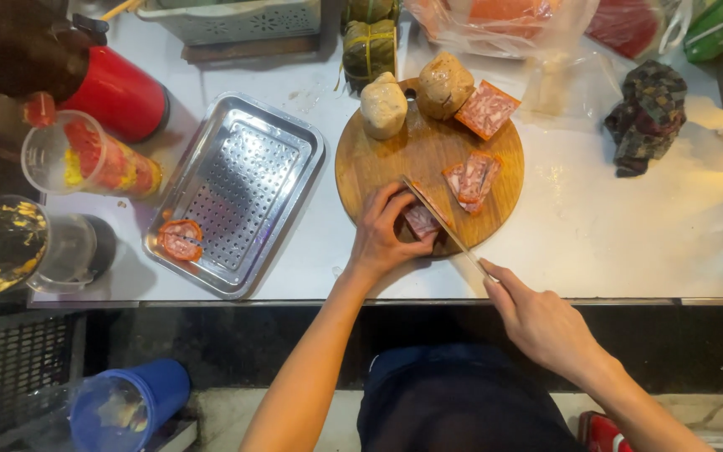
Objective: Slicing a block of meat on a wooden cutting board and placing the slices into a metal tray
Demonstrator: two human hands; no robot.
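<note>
- My left hand [381, 237] has its fingers pressed on a meat slice [421, 219] at the cutting board's [378, 163] near edge.
- My right hand [537, 322] has fingers closed around the knife [441, 224], blade on that slice.

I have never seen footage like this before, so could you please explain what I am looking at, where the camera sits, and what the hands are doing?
There is no machine here: a person wears a camera on the head, so this single picture looks straight down at their own two bare hands.

The left hand steadies a piece of pinkish pressed meat on a round wooden cutting board. The right hand holds a knife, its blade resting against that piece.

More meat slices and two pale wrapped lumps also lie on the board. To its left sits a perforated metal tray holding one reddish slice. Everything rests on a white counter.
</note>
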